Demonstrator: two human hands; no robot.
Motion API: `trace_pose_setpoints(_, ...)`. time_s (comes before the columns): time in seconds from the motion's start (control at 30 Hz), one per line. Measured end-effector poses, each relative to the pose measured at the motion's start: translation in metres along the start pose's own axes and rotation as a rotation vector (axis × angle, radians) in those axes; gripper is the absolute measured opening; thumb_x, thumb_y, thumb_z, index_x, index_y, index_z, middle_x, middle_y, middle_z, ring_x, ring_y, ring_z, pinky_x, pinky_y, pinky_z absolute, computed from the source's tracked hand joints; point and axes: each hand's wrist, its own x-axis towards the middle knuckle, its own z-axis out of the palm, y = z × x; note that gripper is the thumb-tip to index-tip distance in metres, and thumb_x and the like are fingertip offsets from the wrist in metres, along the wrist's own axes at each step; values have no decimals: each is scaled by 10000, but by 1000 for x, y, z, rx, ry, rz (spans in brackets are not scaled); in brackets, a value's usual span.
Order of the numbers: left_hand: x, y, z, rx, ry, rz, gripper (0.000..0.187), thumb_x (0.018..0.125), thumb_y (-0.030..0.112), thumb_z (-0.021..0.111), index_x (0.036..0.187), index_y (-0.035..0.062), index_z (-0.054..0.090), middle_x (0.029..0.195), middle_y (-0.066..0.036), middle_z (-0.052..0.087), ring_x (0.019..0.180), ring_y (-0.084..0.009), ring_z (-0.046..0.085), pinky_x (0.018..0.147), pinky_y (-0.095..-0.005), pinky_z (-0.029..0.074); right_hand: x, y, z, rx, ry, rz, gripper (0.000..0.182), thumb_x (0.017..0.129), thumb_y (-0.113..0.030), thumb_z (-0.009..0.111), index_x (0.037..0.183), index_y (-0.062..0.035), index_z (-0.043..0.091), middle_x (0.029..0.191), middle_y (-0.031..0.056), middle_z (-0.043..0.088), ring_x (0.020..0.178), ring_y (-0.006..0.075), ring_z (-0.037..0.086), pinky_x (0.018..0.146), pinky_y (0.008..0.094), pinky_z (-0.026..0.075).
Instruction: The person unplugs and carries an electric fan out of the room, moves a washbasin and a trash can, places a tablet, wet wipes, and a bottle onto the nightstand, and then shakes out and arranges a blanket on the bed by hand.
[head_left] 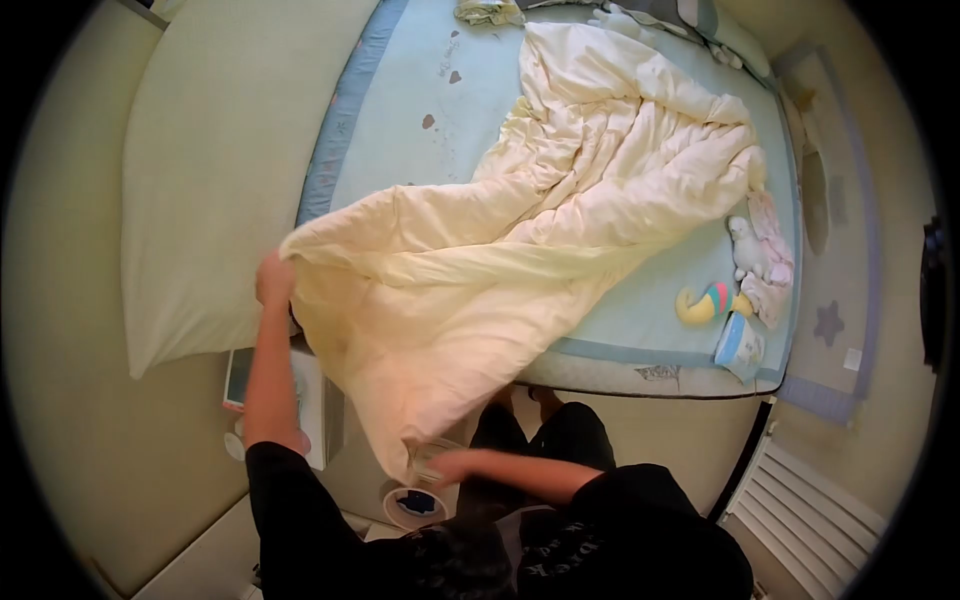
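Observation:
A cream comforter (430,310) stretches diagonally over the bed and hangs past its near edge. My left hand (273,281) is closed around its left corner, arm reaching forward beside the bed. The lower corner of the comforter droops toward my body. Right beside that drooping corner is my right hand (450,467), blurred by motion. Whether its fingers grip the cloth I cannot make out. Toward the far right, the comforter lies bunched in thick folds.
A light blue mattress (400,110) is under the comforter. At its right lie a white plush toy (745,248), a yellow curved toy (700,306) and a blue-white pack (739,345). A large pale panel (220,180) borders the left. A round bin (414,507) stands below my right hand.

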Motion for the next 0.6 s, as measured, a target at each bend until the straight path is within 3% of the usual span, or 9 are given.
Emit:
trace_pose_setpoints(0.07,-12,-8,34,2,-81,2,369,868,338,535,1161,137,631,1142,-149,645,1062,-383,594,859,-479,480,-59,17,-82,208,57,303,573,875,-434,602,1263,-14,568,1241,235,584,1166,344,557,1004,425,429)
trace_pose_setpoints(0.13,-31,-6,54,-51,-150,-22,390,857,354,563,1177,136,610,1162,-158,627,1071,-389,580,872,-479,475,-113,99,-99,386,530,576,342,909,-270,578,1145,-33,642,1132,170,652,1017,272,622,900,380,480)
trace_pose_setpoints(0.17,-34,-9,68,-37,-140,-18,406,852,355,574,1195,139,593,1176,-162,615,1077,-389,574,877,-477,474,-150,143,-109,406,784,546,285,903,-202,569,1122,-38,649,1052,132,662,938,207,614,833,357,495)
trace_pose_setpoints(0.2,-35,-14,87,-21,-132,-14,424,848,357,586,1214,142,576,1189,-166,603,1083,-389,568,881,-476,473,-195,138,-136,571,940,741,294,896,-159,552,1157,-44,625,988,103,651,887,190,603,786,346,501)
trace_pose_setpoints(0.23,-38,-15,98,-4,-123,-10,445,844,359,597,1233,146,559,1202,-170,591,1090,-389,563,886,-474,472,-236,213,-127,659,1123,742,308,892,-145,534,1179,-49,593,966,96,639,869,183,594,757,324,497)
trace_pose_setpoints(0.3,-57,0,106,48,-13,38,632,802,342,658,1374,173,447,1302,-192,505,1184,-389,494,948,-468,437,-313,215,-153,728,1514,834,309,891,-135,508,1185,-51,551,964,95,638,793,158,596,687,296,495)
trace_pose_setpoints(0.37,-66,7,134,132,220,149,732,778,361,680,1434,208,394,1353,-192,466,1262,-380,437,991,-479,404,-367,214,-178,795,1648,964,323,915,-162,468,1220,-78,535,944,89,632,703,162,615,611,291,491)
trace_pose_setpoints(0.4,-77,21,142,152,310,273,754,767,326,698,1433,152,392,1393,-208,408,1304,-386,367,1064,-497,319,-385,202,-189,820,1710,1037,324,927,-180,457,1228,-89,532,955,90,631,686,167,623,591,289,488)
trace_pose_setpoints(0.6,-182,127,222,10,5,705,694,773,331,666,1401,145,438,1401,-203,422,1314,-384,366,1094,-512,272,-441,258,-210,922,1864,902,385,971,-261,455,1321,-98,452,1189,137,583,837,239,655,675,315,500)
